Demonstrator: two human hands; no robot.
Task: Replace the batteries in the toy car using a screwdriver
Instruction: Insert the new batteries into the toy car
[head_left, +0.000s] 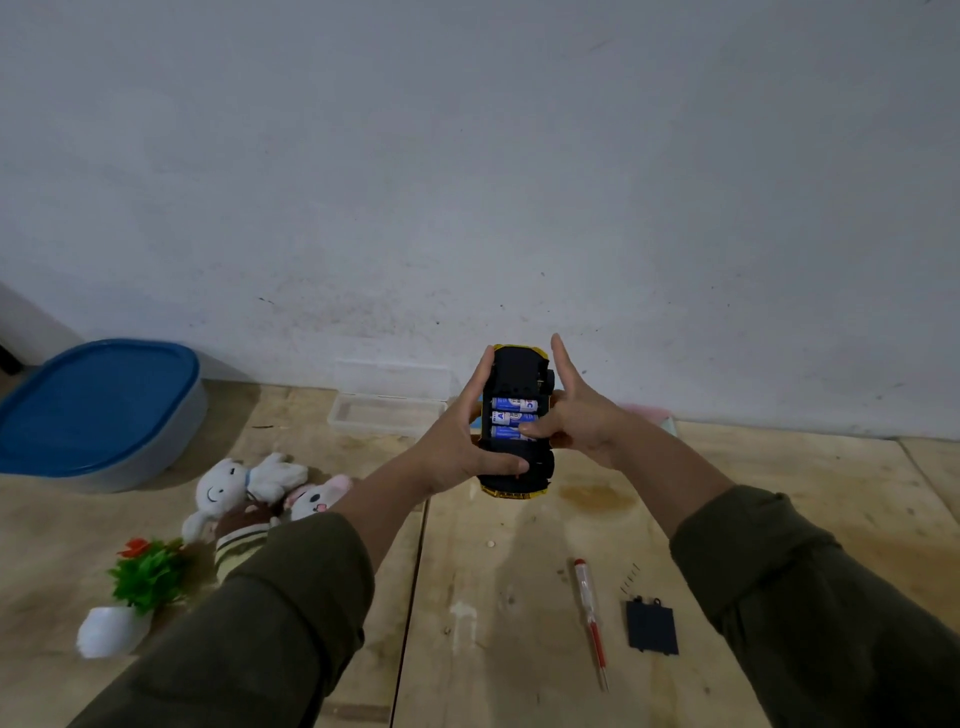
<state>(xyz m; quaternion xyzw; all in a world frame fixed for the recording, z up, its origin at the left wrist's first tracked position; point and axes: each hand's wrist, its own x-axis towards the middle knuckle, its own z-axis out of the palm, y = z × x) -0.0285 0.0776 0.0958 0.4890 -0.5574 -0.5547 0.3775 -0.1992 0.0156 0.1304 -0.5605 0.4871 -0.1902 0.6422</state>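
Upturned toy car (516, 374), batteries (511, 418) exposed

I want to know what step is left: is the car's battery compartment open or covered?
Open: three blue batteries show in the car, and the black cover lies on the table.

Three blue batteries (513, 418) are sitting in one toy car (517, 421); one screwdriver (591, 621), one battery cover (651, 627), two plush toys (249, 491) are lying on the bench (493, 597).
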